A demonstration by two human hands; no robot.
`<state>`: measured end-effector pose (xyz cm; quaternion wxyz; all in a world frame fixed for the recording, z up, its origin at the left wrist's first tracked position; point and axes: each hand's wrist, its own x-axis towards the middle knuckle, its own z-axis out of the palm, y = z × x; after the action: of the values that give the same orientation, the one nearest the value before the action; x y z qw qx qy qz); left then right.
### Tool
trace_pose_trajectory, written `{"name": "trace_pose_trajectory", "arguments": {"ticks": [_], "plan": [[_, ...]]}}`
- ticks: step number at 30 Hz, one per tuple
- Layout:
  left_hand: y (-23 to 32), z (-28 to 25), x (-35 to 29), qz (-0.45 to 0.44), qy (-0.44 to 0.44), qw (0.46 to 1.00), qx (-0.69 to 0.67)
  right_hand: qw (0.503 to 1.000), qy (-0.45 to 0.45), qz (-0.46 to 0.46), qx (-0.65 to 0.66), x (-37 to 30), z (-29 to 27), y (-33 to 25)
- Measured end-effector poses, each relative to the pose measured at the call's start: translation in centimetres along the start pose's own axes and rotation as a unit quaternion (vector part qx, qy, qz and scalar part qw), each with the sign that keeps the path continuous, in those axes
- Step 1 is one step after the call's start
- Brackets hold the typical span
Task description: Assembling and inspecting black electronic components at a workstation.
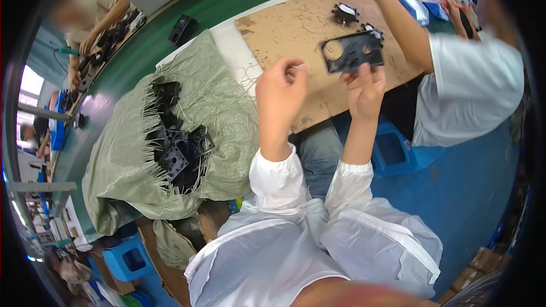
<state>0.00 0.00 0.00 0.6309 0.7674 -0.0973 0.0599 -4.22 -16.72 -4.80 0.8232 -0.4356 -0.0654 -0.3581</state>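
Held up over the brown board (290, 31) is a flat black plastic housing (351, 52) with a large round hole and a smaller one. My right hand (367, 90) grips its lower edge, thumb and fingers closed on it. To the left of the housing, my left hand (281, 94) is raised apart from it with curled fingers; whatever its fingertips pinch, if anything, is too small to make out. A torn green woven sack (227, 88) lies left of my hands, and several black plastic parts (173, 153) show through its opening.
Small black-and-white assemblies (344, 12) sit on the board's far side. A co-worker's arm (402, 28) reaches across at the right. Another black part (182, 29) rests on the green table (213, 7). Blue stools (418, 156) and a cardboard box (156, 250) stand below.
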Motion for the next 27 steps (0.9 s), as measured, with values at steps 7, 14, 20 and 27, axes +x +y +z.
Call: {"name": "trace_pose_trajectory", "arguments": {"ticks": [7, 14, 20, 27], "plan": [[0.3, 14.3, 3.0, 0.099, -0.111, 0.959, 0.24, 0.978, 0.058, -0.103, 0.173, 1.3, -5.0, -2.7], [-1.7, 23.1, 3.3, 0.13, -0.051, 0.924, 0.356, 0.974, 0.071, -0.131, 0.172, 0.9, -8.5, -4.3], [-3.2, 24.9, 5.3, 0.158, -0.017, 0.929, 0.335, 0.981, 0.073, -0.111, 0.144, 0.8, -9.4, -4.9], [0.7, 18.8, 4.0, 0.275, 0.027, 0.901, 0.334, 0.984, 0.061, -0.112, 0.123, 0.6, -10.0, -4.5]]}}
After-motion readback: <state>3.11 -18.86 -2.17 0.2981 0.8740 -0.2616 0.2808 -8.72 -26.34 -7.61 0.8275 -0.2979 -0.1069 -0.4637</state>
